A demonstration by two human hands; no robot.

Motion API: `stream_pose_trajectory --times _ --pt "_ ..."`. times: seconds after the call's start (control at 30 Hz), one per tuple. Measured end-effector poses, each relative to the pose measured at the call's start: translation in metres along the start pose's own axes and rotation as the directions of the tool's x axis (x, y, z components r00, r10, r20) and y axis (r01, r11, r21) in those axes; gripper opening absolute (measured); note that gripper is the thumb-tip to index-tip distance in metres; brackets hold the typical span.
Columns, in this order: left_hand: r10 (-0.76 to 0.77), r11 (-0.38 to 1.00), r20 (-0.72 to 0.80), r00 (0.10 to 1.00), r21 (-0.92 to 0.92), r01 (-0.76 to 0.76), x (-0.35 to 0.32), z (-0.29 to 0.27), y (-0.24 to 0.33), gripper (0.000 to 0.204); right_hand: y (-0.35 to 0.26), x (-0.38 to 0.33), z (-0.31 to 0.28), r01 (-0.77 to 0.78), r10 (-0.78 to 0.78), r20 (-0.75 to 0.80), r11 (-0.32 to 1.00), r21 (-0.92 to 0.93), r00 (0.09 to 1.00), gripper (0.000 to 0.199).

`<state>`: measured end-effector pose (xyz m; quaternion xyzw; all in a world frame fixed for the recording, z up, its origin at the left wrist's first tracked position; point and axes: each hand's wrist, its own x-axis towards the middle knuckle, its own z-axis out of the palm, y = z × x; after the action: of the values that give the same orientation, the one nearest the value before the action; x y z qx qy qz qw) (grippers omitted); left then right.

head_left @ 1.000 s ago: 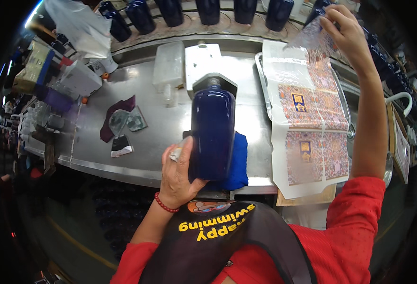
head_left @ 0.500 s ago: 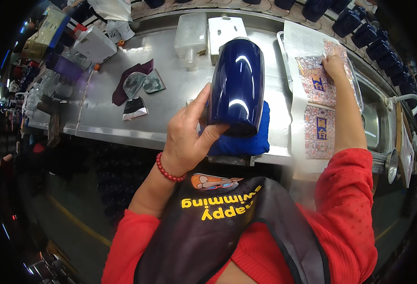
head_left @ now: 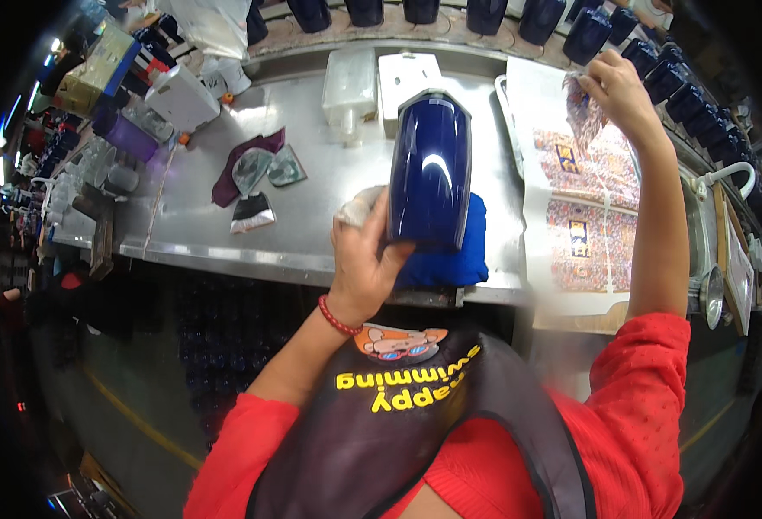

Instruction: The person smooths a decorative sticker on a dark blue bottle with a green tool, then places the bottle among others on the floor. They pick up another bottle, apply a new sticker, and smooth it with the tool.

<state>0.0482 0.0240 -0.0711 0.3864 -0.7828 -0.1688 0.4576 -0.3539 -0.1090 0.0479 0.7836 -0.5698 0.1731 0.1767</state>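
Left hand (head_left: 365,259): I grip the blue vase (head_left: 431,173), frame centre, over the counter (head_left: 311,216).
Right hand (head_left: 613,86): pinching a decal (head_left: 581,112), upper right.
Tip: I'd steady the vase, lay the decal flat.

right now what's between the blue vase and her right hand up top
In the head view, the printed decal sheet on the steel table lies between the blue vase and the right hand.
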Motion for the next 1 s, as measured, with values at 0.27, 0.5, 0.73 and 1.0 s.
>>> stream_pose_trajectory --times 0.27,0.5,0.73,1.0 --pt "-0.095 0.983 0.199 0.975 0.175 0.060 -0.023 0.012 -0.014 0.079 -0.084 -0.005 -0.091 0.154 -0.169 0.034 0.952 0.266 0.985 0.029" --pt "-0.069 0.977 0.169 0.983 0.212 0.032 -0.019 0.005 -0.007 0.093 -0.114 -0.012 -0.109 0.295 -0.309 -0.019 0.884 0.363 0.951 0.025" --pt "0.200 0.974 0.058 0.978 0.094 -0.205 0.068 -0.015 0.046 0.095 -0.145 -0.017 -0.117 0.321 -0.344 -0.026 0.846 0.425 0.939 0.020" --pt "0.381 0.906 0.018 0.924 0.190 -0.378 0.122 -0.047 0.096 0.026 -0.165 -0.019 -0.137 0.400 -0.412 -0.084 0.783 0.477 0.907 0.017"
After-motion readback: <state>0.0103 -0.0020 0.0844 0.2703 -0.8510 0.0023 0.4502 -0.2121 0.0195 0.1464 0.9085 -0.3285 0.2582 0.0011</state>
